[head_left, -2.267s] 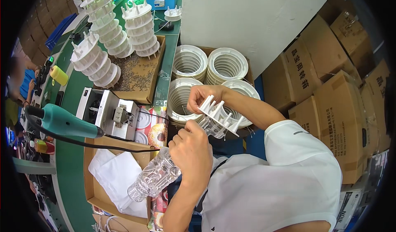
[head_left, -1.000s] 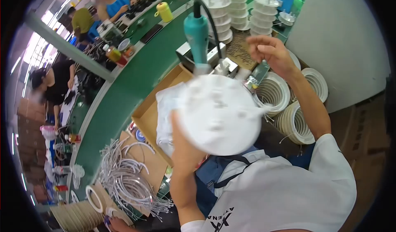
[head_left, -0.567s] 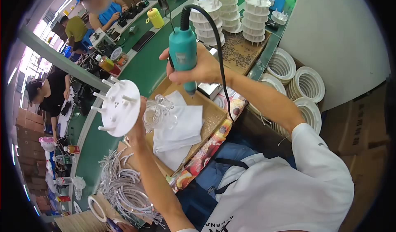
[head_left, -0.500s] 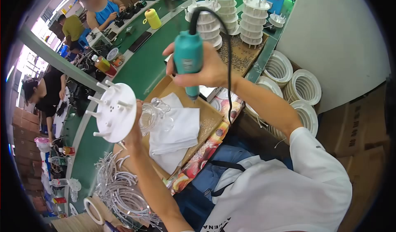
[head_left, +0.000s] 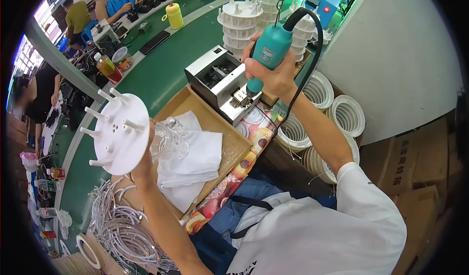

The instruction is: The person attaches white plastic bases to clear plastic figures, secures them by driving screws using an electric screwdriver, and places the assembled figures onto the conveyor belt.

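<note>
My right hand [head_left: 279, 79] is wrapped round a teal electric screwdriver [head_left: 271, 48] with a black cord. Its tip points down at the outlet of a screw feeder [head_left: 215, 77]; whether it touches a screw is too small to see. My left hand [head_left: 142, 170] grips a round white plastic disc [head_left: 119, 138] from behind, its pegs facing left. Most of those fingers are hidden by the disc. Right beside it is a clear, jar-like part [head_left: 171, 140]; I cannot tell whether it is held or resting on the white cloths [head_left: 193, 158] in the cardboard tray [head_left: 234, 140].
Stacks of white pegged discs [head_left: 239, 23] and a blue box [head_left: 322, 6] stand at the back. White coiled rings [head_left: 347, 116] sit at my right. Clear cables [head_left: 122, 231] lie at lower left. A yellow bottle [head_left: 173, 16] and co-workers [head_left: 117, 4] are across the green table [head_left: 146, 82].
My right hand has carried the screwdriver to the right, over the screw feeder, which now shows. The view has shifted; the disc remains in my left hand.
</note>
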A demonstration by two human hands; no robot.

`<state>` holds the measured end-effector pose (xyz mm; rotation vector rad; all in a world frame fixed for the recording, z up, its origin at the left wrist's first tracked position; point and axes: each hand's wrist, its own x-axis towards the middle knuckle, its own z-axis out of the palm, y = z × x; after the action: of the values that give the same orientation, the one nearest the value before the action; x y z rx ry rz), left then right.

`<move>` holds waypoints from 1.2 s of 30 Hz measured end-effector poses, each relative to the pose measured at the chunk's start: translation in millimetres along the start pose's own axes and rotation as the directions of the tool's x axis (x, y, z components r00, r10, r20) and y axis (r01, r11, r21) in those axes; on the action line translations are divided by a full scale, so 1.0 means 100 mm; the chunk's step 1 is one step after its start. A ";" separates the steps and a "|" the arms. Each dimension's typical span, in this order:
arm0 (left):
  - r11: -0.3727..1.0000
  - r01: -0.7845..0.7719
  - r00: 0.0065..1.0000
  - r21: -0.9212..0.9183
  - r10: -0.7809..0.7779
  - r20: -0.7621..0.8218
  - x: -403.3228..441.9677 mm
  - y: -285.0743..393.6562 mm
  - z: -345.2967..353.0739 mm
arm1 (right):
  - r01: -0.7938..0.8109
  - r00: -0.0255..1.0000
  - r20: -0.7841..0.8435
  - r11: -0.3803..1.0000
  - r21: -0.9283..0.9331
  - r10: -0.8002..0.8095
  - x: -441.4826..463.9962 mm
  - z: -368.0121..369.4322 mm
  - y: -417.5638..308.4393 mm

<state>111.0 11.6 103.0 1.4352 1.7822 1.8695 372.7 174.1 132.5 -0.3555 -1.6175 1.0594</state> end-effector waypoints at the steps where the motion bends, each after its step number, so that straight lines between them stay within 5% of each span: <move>1: 1.000 0.002 1.000 0.002 -0.002 -0.002 -0.01 0.01 0.01 | -0.001 1.000 0.002 1.000 0.002 0.001 0.02 0.01 0.04; 9: 0.987 0.036 0.999 -0.157 -0.031 0.035 -0.02 0.05 0.00 | -0.014 1.000 0.022 0.997 -0.079 0.015 0.03 0.08 0.18; 16: 0.991 0.090 0.996 -0.098 -0.088 0.026 0.00 0.16 0.02 | -0.102 0.992 0.067 0.990 -0.098 0.109 0.02 0.03 -0.21; 21: 0.956 0.042 0.993 0.290 -0.073 0.097 -0.11 -0.56 -0.11 | -0.007 0.996 0.084 0.981 0.194 -0.010 0.46 0.18 -0.85; 23: 0.855 -0.088 0.981 0.511 -0.013 0.191 -0.09 -0.93 -0.24 | 0.065 0.992 0.095 0.974 0.216 -0.088 0.75 0.34 -1.12; 26: 0.918 -0.267 0.955 0.294 0.292 -0.044 -0.13 -0.63 0.02 | 0.135 0.987 0.043 0.953 0.271 -0.152 1.16 0.78 -1.66; 28: 0.822 -0.242 0.963 0.516 0.270 0.021 -0.10 -0.76 -0.11 | 0.170 0.972 0.099 0.928 0.331 -0.213 1.36 1.04 -1.91; 31: 0.810 -0.329 0.934 0.486 0.354 0.043 -0.09 -0.39 0.00 | 0.187 0.959 0.156 0.940 0.285 -0.238 1.48 1.37 -2.07; 34: 0.903 -0.376 0.922 0.209 0.386 -0.007 -0.08 -0.31 0.12 | 0.164 0.917 0.306 0.942 0.292 -0.255 1.47 1.56 -2.07; 36: 0.709 -0.527 0.829 0.470 0.551 0.098 -0.06 -0.32 0.11 | 0.139 0.901 0.361 0.949 0.282 -0.239 1.46 1.63 -2.06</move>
<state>107.3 22.7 70.5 2.3347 2.1193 1.7553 237.3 89.6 387.2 0.1984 -1.7972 1.2182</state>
